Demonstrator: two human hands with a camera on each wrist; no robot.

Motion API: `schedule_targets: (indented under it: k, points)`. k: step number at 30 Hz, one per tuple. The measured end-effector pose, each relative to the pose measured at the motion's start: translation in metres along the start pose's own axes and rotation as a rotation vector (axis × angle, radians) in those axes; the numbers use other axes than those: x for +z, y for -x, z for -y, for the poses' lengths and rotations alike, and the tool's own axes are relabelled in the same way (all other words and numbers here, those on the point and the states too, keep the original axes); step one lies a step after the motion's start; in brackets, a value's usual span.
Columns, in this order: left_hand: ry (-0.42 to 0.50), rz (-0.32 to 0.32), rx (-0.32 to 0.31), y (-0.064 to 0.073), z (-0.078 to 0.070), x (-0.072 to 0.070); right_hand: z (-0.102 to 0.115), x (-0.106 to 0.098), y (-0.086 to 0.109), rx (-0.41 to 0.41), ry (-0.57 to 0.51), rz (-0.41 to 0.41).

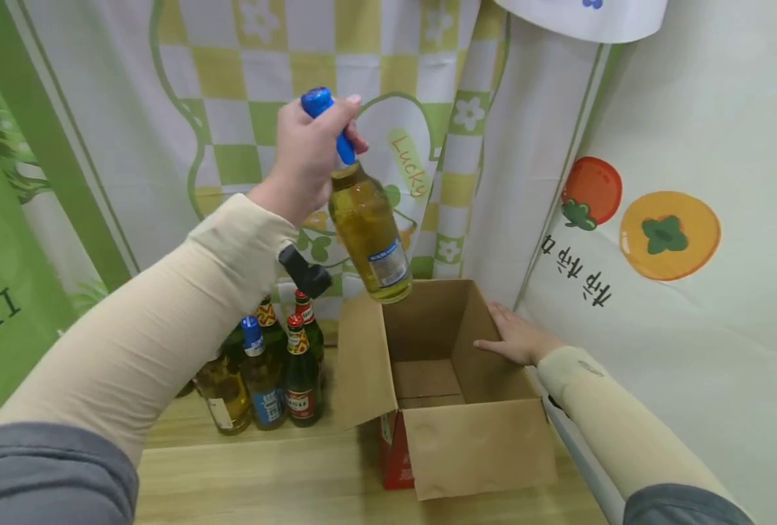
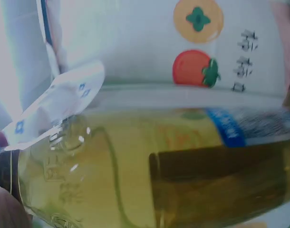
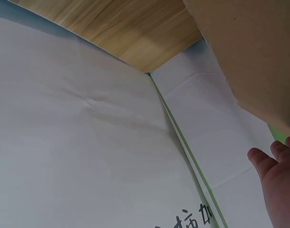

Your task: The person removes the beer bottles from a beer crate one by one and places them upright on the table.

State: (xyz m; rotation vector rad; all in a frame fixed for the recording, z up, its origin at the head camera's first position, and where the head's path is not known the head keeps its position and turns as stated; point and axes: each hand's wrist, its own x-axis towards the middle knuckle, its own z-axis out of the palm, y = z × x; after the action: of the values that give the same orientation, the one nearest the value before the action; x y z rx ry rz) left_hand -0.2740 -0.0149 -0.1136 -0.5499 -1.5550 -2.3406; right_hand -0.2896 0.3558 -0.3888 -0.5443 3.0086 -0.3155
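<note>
My left hand [image 1: 306, 157] grips a beer bottle [image 1: 366, 219] by its blue foil-wrapped neck. Tilted, base down to the right, the bottle hangs over the back left edge of an open cardboard box [image 1: 480, 445]. Yellowish glass and a blue and silver label show. In the left wrist view the bottle [image 2: 107, 166] fills the lower part. My right hand [image 1: 516, 337] rests at the box's right wall, thumb stretched over the opening. Its fingers [image 3: 261, 161] lie fairly straight beside the cardboard [image 3: 252, 57] in the right wrist view. Inside the box I see bare cardboard.
Several beer bottles, among them a green one [image 1: 301, 379] and a blue-capped one [image 1: 265, 394], stand left of the box on the wooden table [image 1: 263, 481]. The box's left flap [image 1: 362, 364] spreads toward them. Printed curtains [image 1: 224, 168] hang behind; a white printed sheet [image 1: 703, 146] covers the right side.
</note>
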Motion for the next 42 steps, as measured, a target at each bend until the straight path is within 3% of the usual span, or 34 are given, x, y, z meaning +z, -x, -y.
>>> schedule_targets:
  k: [4, 9, 22, 25, 29, 35, 42]
  points:
    - [-0.015, 0.016, -0.052, -0.001, -0.027, -0.030, -0.003, 0.001, 0.003, 0.014, -0.040, 0.011]
    - [-0.031, -0.020, -0.111, 0.001, -0.053, -0.069, -0.007, -0.003, 0.007, 0.036, -0.092, 0.000]
    - [-0.179, -0.180, -0.149, 0.023, -0.088, -0.192, -0.016, -0.003, 0.011, 0.004, -0.076, 0.009]
    - [-0.249, -0.228, -0.154, 0.031, -0.092, -0.220, -0.018, -0.004, 0.012, -0.002, -0.085, 0.003]
    - [-0.397, -0.266, -0.197, 0.040, -0.084, -0.244, -0.022, -0.009, 0.018, 0.012, -0.059, 0.004]
    - [-0.635, -0.267, -0.224, 0.044, -0.061, -0.261, -0.024, -0.010, 0.027, 0.034, -0.059, 0.014]
    - [-0.735, -0.257, -0.269, 0.057, -0.015, -0.283, -0.029, -0.012, 0.030, 0.036, -0.050, 0.011]
